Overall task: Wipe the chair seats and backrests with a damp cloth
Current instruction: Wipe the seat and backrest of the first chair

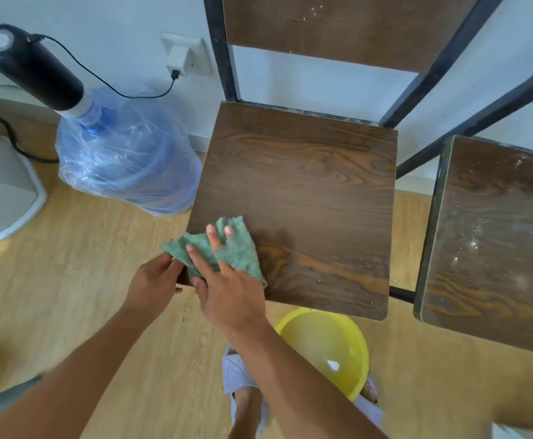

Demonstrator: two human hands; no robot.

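Green terry cloth (227, 248) on dark wood-grain chair seat (303, 198) front-left corner, under right hand (227, 289) fingers (213, 237) spread flat; left hand (154, 280) fingers pinching cloth's left edge.

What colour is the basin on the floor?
Yellow basin, seen in the head view.

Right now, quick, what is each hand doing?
Left hand: fingers curled at the seat corner, by the green cloth edge; grip cannot be told.
Right hand: open, fingers spread flat, pressing the cloth on the seat.
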